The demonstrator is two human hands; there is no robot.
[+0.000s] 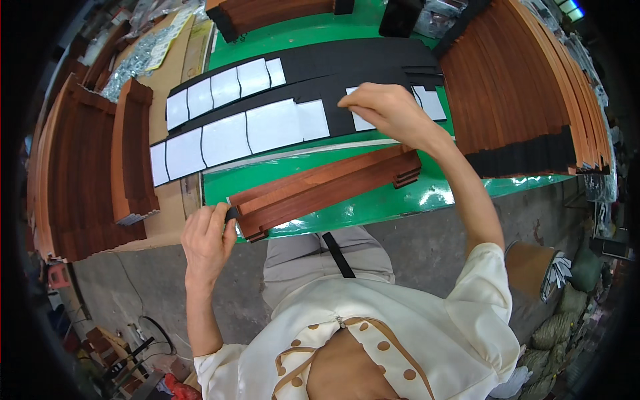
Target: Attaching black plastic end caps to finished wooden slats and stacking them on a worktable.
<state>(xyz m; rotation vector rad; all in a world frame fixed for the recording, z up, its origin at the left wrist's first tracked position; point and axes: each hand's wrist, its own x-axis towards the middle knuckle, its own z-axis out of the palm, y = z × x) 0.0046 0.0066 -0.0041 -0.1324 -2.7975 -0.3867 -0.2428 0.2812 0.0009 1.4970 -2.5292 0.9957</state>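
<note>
A reddish-brown wooden profile point(320, 190) with a stepped shape lies slantwise along the near edge of the green table. At its left end my left hand point(208, 241) is closed, thumb and fingers pinching a small black pad point(232, 214) against the wood's end. My right hand point(393, 113) is over the black sheets, fingers pinched together; whatever they grip, if anything, is hidden. Beneath and beside it lie black sheets point(353, 63) carrying rows of white backing pieces point(223, 139). Part of a white piece point(430, 103) shows past my right wrist.
Stacked wooden profiles point(80, 167) stand on the left, with a smaller stack point(133, 153) beside them. A tall stack point(513, 87) with black end pads point(527, 155) fills the right side. Another wooden piece point(280, 13) lies at the back. A brown roll-shaped container point(530, 270) stands on the floor at right.
</note>
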